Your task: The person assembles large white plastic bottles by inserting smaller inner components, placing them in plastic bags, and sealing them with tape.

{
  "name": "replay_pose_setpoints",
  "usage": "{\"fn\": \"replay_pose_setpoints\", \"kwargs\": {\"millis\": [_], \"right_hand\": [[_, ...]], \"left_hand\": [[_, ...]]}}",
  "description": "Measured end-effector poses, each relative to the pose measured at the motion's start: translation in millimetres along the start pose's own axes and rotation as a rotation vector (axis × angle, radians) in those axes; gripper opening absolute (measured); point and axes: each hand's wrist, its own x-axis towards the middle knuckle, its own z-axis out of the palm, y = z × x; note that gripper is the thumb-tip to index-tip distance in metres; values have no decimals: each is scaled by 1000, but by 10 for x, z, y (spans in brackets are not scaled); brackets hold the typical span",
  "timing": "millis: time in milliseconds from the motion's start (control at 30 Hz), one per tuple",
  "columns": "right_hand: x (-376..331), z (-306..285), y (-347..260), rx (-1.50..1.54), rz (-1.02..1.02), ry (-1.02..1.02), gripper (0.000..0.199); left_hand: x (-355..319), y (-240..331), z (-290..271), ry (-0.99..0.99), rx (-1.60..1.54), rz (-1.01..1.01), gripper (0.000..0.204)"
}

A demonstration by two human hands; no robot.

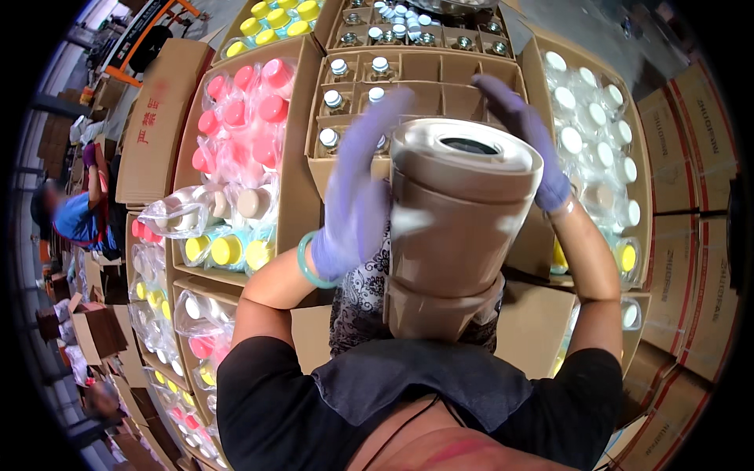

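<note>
A large beige cylinder (452, 212) with a pale round top and a dark opening stands upright, slightly tilted, in front of my body; its exact kind is unclear. My left hand (361, 180), in a purple glove, is at its left side, fingers stretched out and blurred by motion. Beyond its far right edge, my right hand (526, 129), also gloved, reaches with fingers extended. Whether either palm presses on the cylinder cannot be told. Past both hands is a divided carton (424, 56) holding several small glass bottles (333, 100) with pale caps; the cylinder hides its near part.
On the left, a carton holds pink-capped bottles (234, 110) in plastic wrap, with yellow-capped bottles (226, 250) nearer. White-capped bottles (595, 114) fill a carton on the right. Sealed cartons (711, 133) are stacked at far right. Another person (78, 212) stands at far left.
</note>
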Motion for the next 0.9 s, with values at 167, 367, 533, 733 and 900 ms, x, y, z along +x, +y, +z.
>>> {"fn": "replay_pose_setpoints", "kwargs": {"millis": [167,367,533,733,900], "right_hand": [[-85,231,-795,-110,-205,20,73],[180,364,-560,-46,-238,-93,32],[188,422,346,1389,531,-134,43],[224,376,-396,50,57,31,72],[286,275,-81,-137,40,1,103]], "left_hand": [[111,-521,99,-84,-1077,-444,49],[53,-803,20,-65,-1103,-511,48],[38,-204,-196,19,-158,76,46],[-46,-134,-81,133,-371,-220,48],[-120,-188,-288,-66,-177,299,58]]}}
